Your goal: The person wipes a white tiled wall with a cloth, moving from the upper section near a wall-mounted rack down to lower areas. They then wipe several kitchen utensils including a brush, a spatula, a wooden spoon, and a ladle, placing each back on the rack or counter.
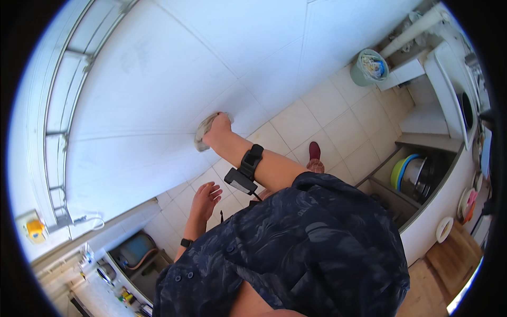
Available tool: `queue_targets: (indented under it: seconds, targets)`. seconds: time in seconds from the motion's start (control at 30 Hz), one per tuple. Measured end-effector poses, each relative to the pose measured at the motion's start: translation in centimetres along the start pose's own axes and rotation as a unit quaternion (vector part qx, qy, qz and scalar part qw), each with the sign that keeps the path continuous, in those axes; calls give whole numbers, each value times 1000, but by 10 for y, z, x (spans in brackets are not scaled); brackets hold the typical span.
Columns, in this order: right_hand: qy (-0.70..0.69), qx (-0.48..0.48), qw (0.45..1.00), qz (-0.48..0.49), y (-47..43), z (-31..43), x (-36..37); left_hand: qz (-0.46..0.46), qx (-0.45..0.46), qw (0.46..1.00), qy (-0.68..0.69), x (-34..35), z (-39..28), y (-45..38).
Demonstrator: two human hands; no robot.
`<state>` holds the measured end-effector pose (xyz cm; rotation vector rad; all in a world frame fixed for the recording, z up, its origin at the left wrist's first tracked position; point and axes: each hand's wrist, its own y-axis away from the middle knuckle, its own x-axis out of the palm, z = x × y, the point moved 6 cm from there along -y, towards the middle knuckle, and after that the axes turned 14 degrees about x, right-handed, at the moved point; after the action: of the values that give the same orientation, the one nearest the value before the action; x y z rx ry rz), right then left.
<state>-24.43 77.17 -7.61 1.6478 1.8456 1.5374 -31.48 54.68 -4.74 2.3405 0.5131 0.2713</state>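
My right hand (217, 127) presses a greyish crumpled cloth (202, 132) flat against the white tiled wall (158, 91). The fingers are bent over the cloth and partly hidden behind the back of the hand. A black strap with a small black device (241, 181) is on the right forearm. Lower left, my left hand (206, 197) hangs in the air above the floor, its fingers slightly curled and apart, touching nothing. It wears a dark watch on the wrist.
A green bin (368, 68) holding rubbish stands by the wall at upper right. Open cabinet compartments (408, 178) at right hold basins. A wooden board (455, 253) lies lower right. At left are a metal-framed rack (59, 95) and a yellow plug (35, 230) in a wall socket.
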Motion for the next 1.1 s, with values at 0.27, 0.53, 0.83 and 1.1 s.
queue_targets:
  seconds: [0.27, 0.53, 0.83, 1.1]
  targets:
    - [-142, -133, 977, 85, 5, 144, -9, 33, 23, 994, -97, 10, -40, -6]
    - [319, -760, 566, -20, 145, 149, 55, 102, 137, 944, -281, 101, -113, -8]
    - [132, -631, 764, -39, 148, 289, 35, 204, 259, 888, -320, 161, -136, 3]
    - [410, -873, 240, 107, 284, 95, 124, 209, 406, 796, -398, 190, -175, 9]
